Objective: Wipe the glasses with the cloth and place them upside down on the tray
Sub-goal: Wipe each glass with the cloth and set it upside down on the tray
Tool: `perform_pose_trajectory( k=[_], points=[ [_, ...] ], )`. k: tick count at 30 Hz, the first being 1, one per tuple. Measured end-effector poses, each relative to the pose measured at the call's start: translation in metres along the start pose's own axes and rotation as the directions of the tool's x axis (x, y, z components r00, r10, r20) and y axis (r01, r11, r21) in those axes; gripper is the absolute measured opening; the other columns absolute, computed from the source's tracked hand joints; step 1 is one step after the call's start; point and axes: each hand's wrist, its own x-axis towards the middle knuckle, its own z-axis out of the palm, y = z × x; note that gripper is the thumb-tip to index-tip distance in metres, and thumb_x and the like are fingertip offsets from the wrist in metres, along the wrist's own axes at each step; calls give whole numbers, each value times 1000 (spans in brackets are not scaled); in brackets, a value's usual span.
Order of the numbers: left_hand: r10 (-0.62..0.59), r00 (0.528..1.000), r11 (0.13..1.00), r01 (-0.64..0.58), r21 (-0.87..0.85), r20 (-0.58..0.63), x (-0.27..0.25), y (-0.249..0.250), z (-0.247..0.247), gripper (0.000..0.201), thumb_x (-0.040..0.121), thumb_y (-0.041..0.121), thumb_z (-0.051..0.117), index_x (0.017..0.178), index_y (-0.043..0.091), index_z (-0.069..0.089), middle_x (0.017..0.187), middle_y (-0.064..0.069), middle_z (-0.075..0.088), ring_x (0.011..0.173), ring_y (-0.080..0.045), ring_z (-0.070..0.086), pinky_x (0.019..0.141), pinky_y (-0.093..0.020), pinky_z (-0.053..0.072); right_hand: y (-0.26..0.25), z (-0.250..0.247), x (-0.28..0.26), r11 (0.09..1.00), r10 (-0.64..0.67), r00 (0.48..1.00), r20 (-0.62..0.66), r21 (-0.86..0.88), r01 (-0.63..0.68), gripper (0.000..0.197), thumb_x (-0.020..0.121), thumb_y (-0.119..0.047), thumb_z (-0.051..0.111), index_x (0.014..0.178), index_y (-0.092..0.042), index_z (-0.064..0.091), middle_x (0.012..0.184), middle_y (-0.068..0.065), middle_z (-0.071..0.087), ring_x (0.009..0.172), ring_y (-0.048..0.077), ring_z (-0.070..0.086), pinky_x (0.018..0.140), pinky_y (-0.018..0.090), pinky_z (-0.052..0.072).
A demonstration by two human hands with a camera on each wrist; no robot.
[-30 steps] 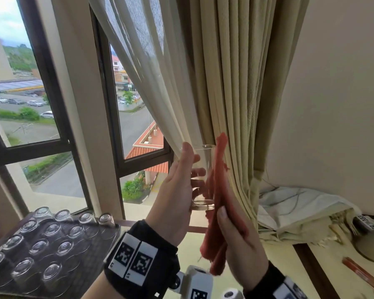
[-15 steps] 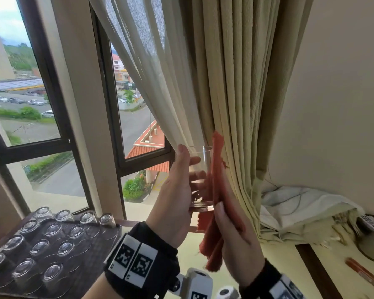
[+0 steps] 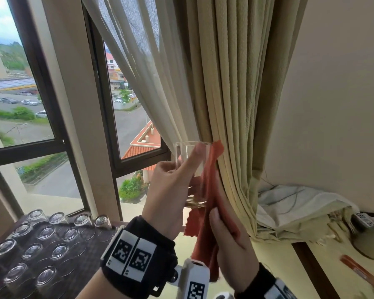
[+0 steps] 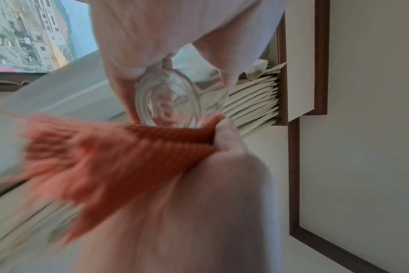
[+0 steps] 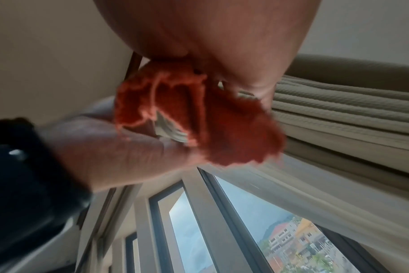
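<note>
Window and curtain backdrop, wiping under way

Held upright at mid-scene, the glass (image 3: 191, 169) sits in the left hand (image 3: 171, 190), fingers curled round it; the right hand (image 3: 231, 244) pinches the red cloth (image 3: 207, 203) against its right side. Next, probably: flip it, lower it onto the near-left tray (image 3: 99, 236) beside the upturned glasses (image 3: 45, 244)

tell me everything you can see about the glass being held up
The glass is a clear, plain tumbler with a thick base, empty and held upright, mouth up, in front of the curtain. The left hand grips it, thumb up one side and fingers showing through the wall. The right hand presses the red-orange cloth against its right side. The left wrist view shows its round base from below.
</note>
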Motion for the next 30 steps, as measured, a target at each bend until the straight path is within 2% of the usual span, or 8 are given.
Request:
perform_pose_trajectory(
  k=[3, 6, 12, 16, 17, 22, 27, 30],
  points=[
    [12, 999, 1000, -11, 21, -30, -6, -10, 7, 95, 71, 78, 80, 128, 4, 62, 94, -9, 76, 89, -24, 76, 91, -47, 61, -11, -7, 24, 996, 72, 993, -89, 62, -66, 45, 105, -37, 53, 150, -28, 56, 120, -16, 73, 115, 15, 68, 100, 46, 59],
    [-16, 999, 999, 18, 42, -32, -12, -13, 19, 79, 90, 82, 49, 120, 13, 72, 109, -10, 80, 110, -27, 76, 108, -59, 53, -21, -8, 35, 997, -76, 994, -75, -32, 74, 53, 108, -27, 47, 161, -25, 41, 161, -10, 48, 151, 15, 42, 126, 53, 33],
    [-29, 999, 991, 34, 127, -41, -3, -10, 9, 86, 98, 81, 25, 114, 18, 81, 107, -4, 82, 105, -20, 78, 103, -47, 55, 3, -5, -1, 964, -163, 979, 119, -192, 184, 61, 108, -13, 43, 165, -24, 25, 175, -15, 13, 162, 11, 11, 129, 28, 17],
    [-1, 999, 990, 7, 141, -41, -2, -14, 5, 85, 98, 79, 30, 108, 11, 78, 84, -2, 77, 76, -15, 73, 78, -37, 58, 4, -3, 5, 1000, -12, 998, 56, -19, 13, 54, 111, -19, 42, 163, -29, 30, 152, -22, 55, 143, 18, 50, 114, 47, 25],
    [3, 1000, 989, 0, 148, -21, -4, -16, 8, 82, 99, 77, 29, 103, 11, 79, 80, -2, 78, 72, -13, 73, 73, -34, 58, 1, -4, 13, 1000, 18, 1000, 8, 10, -18, 50, 110, -22, 44, 159, -28, 39, 137, -24, 66, 130, 13, 61, 99, 6, 37],
    [14, 998, 989, -6, 146, -53, -6, -27, 16, 86, 96, 83, 30, 104, 14, 80, 97, -10, 81, 94, -26, 78, 94, -49, 61, -11, -5, 37, 998, -35, 999, -42, -54, 33, 47, 107, -45, 52, 154, -46, 47, 139, -5, 61, 106, 21, 53, 99, 39, 42],
    [23, 996, 992, -12, 128, -83, 6, -17, 7, 86, 100, 80, 24, 108, 16, 82, 102, -6, 83, 100, -22, 79, 97, -43, 58, 9, -4, 5, 935, -215, 963, 162, -249, 250, 60, 108, -28, 42, 165, -22, 26, 176, -9, 15, 163, 18, 14, 130, 38, 18],
    [50, 995, 987, -36, 156, -86, 9, -19, 2, 87, 99, 80, 24, 109, 12, 78, 90, -2, 80, 87, -17, 76, 79, -32, 57, 17, -3, 4, 989, -14, 995, 95, -145, 28, 61, 108, -35, 46, 163, -47, 25, 164, 11, 41, 135, 42, 56, 112, 66, 43]
  ],
)
